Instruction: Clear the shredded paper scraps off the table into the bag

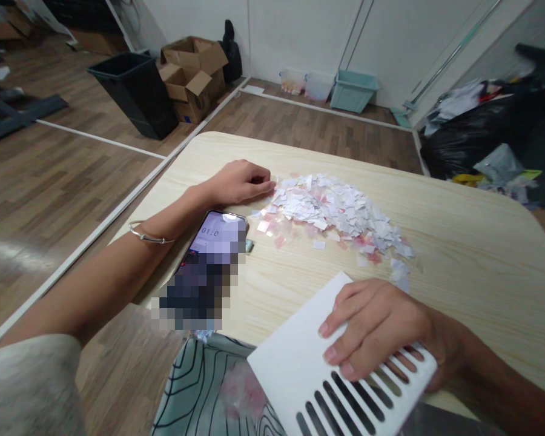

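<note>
At the left edge of a heap of small white and pinkish paper squares [331, 206], my left hand [243, 181] has its thumb and fingers pinched together. Whatever it pinches is too small to make out. My right hand [376, 330] grips a white slotted plastic box [295, 354], its fingers spread over one flat side and the thumb hidden. The box is tilted at the table's near edge, with its slots toward me. A phone [222, 233], partly blurred out, lies beside my left forearm. Below the near edge, pinkish scraps [243, 390] rest on a patterned teal cloth [188, 387].
The pale wooden table [458, 242] has rounded corners. Beyond it on the floor stand a black bin [136, 94], cardboard boxes [195, 72] and a teal tub [354, 91]. Black plastic bags [463, 142] are heaped at the right.
</note>
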`<state>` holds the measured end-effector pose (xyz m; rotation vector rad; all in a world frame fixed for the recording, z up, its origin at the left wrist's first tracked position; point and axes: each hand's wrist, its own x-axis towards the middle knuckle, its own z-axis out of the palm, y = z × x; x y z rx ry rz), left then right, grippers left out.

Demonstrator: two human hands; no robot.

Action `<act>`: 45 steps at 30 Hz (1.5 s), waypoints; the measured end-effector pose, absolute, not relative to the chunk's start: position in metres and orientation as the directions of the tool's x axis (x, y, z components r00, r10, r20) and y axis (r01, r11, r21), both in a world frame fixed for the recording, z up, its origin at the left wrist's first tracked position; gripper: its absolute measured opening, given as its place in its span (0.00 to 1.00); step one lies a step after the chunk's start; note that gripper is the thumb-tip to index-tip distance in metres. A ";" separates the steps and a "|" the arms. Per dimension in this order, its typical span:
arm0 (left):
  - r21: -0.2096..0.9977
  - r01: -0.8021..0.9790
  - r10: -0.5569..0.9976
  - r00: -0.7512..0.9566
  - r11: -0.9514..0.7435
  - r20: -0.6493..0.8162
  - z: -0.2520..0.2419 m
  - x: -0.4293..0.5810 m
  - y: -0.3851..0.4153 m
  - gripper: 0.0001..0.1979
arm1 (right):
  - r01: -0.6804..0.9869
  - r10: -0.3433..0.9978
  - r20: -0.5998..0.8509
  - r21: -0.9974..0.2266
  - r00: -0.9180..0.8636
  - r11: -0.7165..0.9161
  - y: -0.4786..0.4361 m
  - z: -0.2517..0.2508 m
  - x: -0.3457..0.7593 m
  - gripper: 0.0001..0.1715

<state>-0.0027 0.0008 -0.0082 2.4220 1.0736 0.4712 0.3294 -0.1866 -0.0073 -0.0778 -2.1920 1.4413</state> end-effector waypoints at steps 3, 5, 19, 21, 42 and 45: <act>0.514 0.612 0.759 0.638 -0.601 0.126 -0.008 -0.002 0.001 0.19 | -0.228 0.313 0.374 -0.881 -0.873 0.415 -0.187 -0.010 0.328 0.29; 0.510 0.616 0.760 0.638 -0.600 0.124 -0.007 -0.003 0.001 0.19 | -0.264 0.344 0.420 -0.870 -0.840 0.417 -0.189 -0.013 0.326 0.32; 0.531 0.601 0.753 0.648 -0.597 0.113 -0.009 -0.005 0.001 0.20 | 0.173 0.610 0.450 -0.695 -0.652 0.698 -0.152 0.069 0.428 0.23; 0.530 0.606 0.756 0.645 -0.593 0.109 -0.009 -0.004 0.001 0.20 | 0.221 0.632 0.463 -0.670 -0.621 0.709 -0.151 0.078 0.451 0.23; 0.495 0.669 0.784 0.619 -0.554 0.041 -0.010 -0.004 0.002 0.22 | 0.182 0.734 0.235 -0.880 -0.637 0.440 -0.148 0.054 0.500 0.25; 0.494 0.675 0.785 0.619 -0.549 0.027 -0.009 -0.004 0.002 0.22 | 0.156 0.727 0.212 -0.902 -0.653 0.403 -0.153 0.052 0.492 0.26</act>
